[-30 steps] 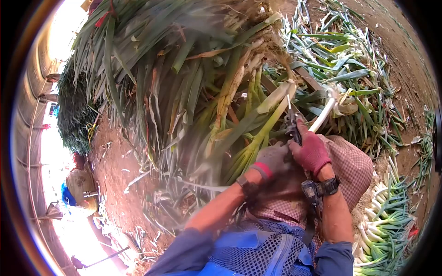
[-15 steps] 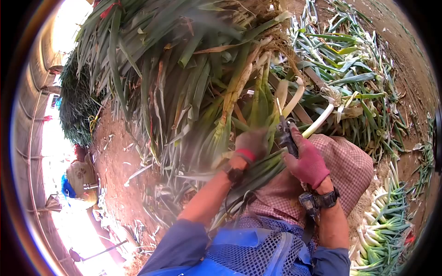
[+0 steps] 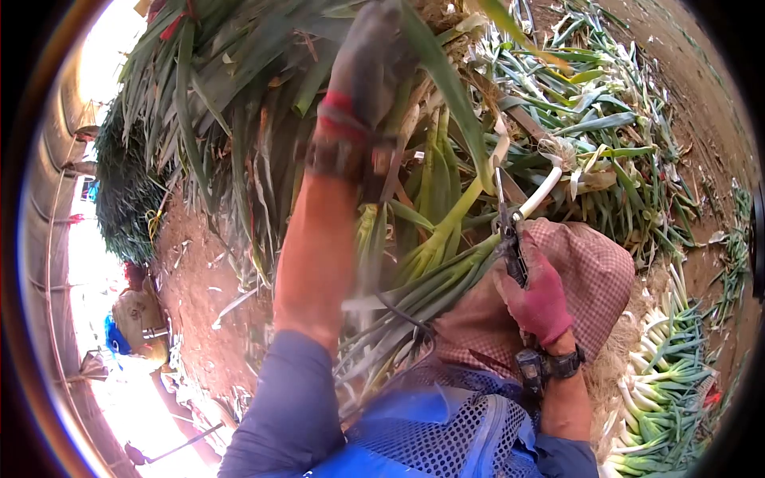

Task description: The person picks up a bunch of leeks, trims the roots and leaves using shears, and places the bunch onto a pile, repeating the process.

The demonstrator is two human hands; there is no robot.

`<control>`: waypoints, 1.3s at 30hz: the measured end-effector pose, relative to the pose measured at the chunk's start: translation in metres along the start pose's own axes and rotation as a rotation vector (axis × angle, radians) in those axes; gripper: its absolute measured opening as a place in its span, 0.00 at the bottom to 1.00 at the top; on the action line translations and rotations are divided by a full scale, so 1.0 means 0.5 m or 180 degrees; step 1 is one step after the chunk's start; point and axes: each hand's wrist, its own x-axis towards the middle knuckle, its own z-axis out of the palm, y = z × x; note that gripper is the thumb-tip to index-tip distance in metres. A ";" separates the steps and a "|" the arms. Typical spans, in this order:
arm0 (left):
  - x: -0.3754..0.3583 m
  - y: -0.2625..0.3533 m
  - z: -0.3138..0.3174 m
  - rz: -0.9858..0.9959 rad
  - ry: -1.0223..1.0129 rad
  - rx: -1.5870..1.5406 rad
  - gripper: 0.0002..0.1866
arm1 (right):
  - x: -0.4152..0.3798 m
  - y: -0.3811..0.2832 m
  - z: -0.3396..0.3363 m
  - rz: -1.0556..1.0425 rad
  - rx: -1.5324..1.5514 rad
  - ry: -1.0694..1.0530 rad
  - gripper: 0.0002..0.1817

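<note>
My left hand [image 3: 362, 76], in a dirty glove with a red cuff, is raised and smeared by motion over the big heap of green onions [image 3: 263, 151]. It grips a long green onion leaf [image 3: 450, 88] that curves down to the right. In a pink glove, my right hand [image 3: 535, 291] is closed on black-handled snips [image 3: 510, 243], their narrow blade pointing up. Beside the blade lies a single white onion stem [image 3: 542, 191] with roots. A bundle of green leaves [image 3: 430, 287] rests across my lap, left of the right hand.
Trimmed onions with white stems [image 3: 649, 390] are laid in a row at the lower right. Loose leaf scraps [image 3: 590, 103] pile up at the upper right. Another person [image 3: 139, 319] is at the far left, near a dark green stack [image 3: 127, 183]. Bare soil [image 3: 203, 279] lies between.
My left hand has swung up from the bundle near my lap to the top of the view, drawing a leaf with it. The right hand has stayed nearly in place with the snips.
</note>
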 end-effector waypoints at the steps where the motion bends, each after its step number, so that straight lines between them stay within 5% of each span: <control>1: -0.029 -0.018 -0.038 -0.0022 0.0285 0.0957 0.16 | 0.000 0.001 0.002 0.0011 -0.0011 -0.0063 0.41; 4: -0.205 -0.129 -0.219 -0.0395 0.0933 0.3136 0.18 | 0.001 -0.059 0.001 -0.0058 0.0178 -0.0799 0.41; 5: -0.267 -0.157 -0.273 -0.0940 0.1126 0.4019 0.17 | 0.005 -0.061 0.020 -0.0067 0.0201 -0.0817 0.41; 8: -0.458 -0.178 -0.305 -0.1225 0.1408 0.4536 0.17 | 0.024 -0.060 0.084 -0.0061 -0.0580 -0.1047 0.41; 12: -0.537 -0.192 -0.314 -0.1485 0.1713 0.3920 0.23 | 0.061 -0.106 0.143 -0.0066 -0.0731 -0.2004 0.44; 23: -0.474 -0.175 -0.326 -0.1910 0.1063 0.4882 0.30 | 0.136 -0.127 0.224 0.0091 -0.0899 -0.1838 0.44; 28: -0.473 -0.191 -0.332 -0.1673 0.0980 0.5403 0.32 | 0.217 -0.124 0.225 0.0025 -0.1038 -0.0971 0.43; 39: -0.480 -0.198 -0.301 -0.1259 0.1013 0.5662 0.35 | 0.277 -0.111 0.188 0.0032 -0.0918 -0.0767 0.44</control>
